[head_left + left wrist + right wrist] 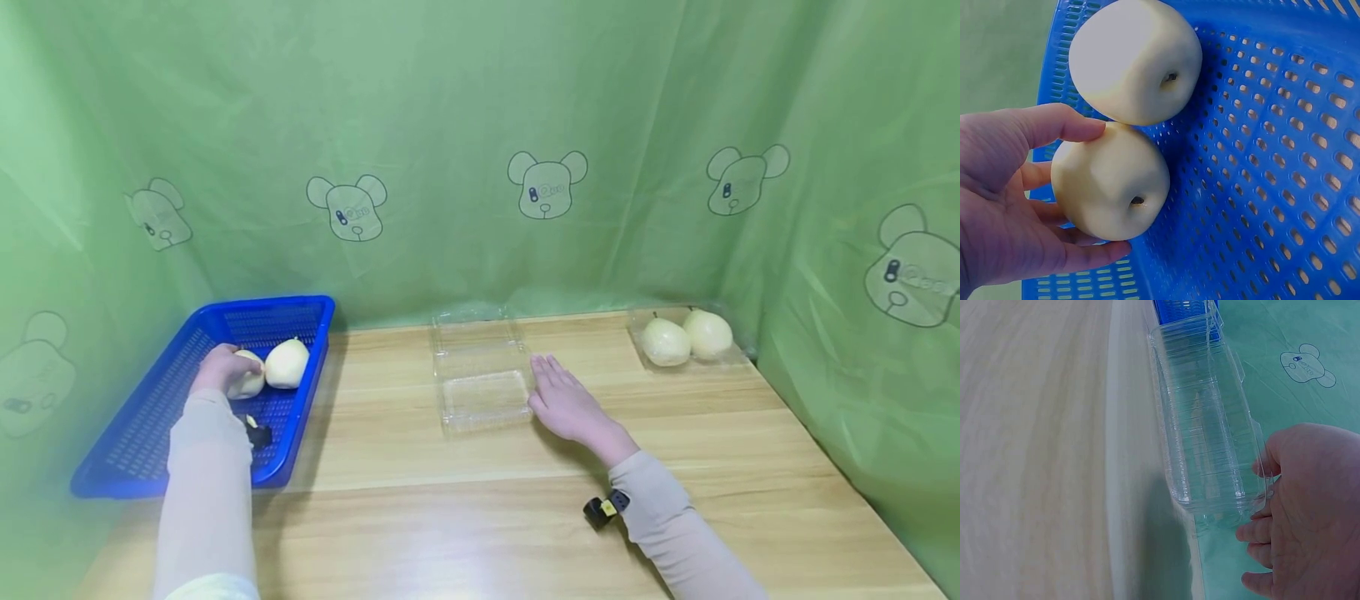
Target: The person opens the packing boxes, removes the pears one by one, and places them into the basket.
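Observation:
At the left, my left hand (221, 369) holds a pale yellow pear (1110, 181) inside the blue basket (309, 417). In the left wrist view the thumb lies on the pear's upper side and the fingers curve round beneath it. A second pear (287, 364) sits right beside the held one. My right hand (570, 408) is at the right edge of an opened clear plastic clamshell box (483, 396), with its fingers extended. The right wrist view shows the thumb at the box's rim (1257, 440); nothing lies in the box.
Two pears (666, 342) sit in another clear plastic container (727, 364) at the back right of the wooden table (420, 533). A green curtain (450, 125) with printed bear heads hangs behind and along both sides.

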Available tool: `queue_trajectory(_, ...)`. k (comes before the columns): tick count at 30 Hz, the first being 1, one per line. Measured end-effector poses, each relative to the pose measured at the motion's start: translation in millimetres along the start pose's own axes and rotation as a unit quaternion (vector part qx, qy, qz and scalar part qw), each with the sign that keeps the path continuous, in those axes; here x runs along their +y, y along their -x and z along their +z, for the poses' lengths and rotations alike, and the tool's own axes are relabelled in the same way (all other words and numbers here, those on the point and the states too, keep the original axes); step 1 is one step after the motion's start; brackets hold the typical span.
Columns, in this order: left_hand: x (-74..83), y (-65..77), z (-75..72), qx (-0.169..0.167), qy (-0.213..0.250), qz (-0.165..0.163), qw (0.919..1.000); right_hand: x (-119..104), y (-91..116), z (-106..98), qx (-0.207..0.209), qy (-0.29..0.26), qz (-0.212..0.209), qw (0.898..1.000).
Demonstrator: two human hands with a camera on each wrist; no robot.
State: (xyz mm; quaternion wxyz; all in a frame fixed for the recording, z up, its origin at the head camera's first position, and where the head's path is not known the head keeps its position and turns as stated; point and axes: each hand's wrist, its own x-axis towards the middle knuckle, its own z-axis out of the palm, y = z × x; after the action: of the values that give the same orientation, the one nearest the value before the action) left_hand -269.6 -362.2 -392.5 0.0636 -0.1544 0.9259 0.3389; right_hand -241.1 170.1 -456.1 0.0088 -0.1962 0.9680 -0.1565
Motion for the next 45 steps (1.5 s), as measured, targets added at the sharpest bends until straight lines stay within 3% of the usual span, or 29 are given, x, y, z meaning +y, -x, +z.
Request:
queue_trajectory(11,-14.2,-21.9,-2.9,0.021,0.006,0.000,0.9998,1.8,-2.2,1.1,0.002,0.003,0.001,1.000)
queue_trajectory(15,-4.8,-12.3,-3.6,0.021,0.017,-0.022,0.9994,1.3,-2.5,1.3,0.006,-0.001,0.001,1.000)
queue_trajectory(23,3.7,0.8,-3.9,0.049,0.012,-0.033,0.9982,2.9,-2.8,1.8,0.005,0.001,0.001,1.000)
queue_trajectory(45,8.5,1.7,-9.2,0.132,0.090,-0.044,0.9862,0.8,-0.1,-0.9,-0.003,-0.001,0.000,1.000)
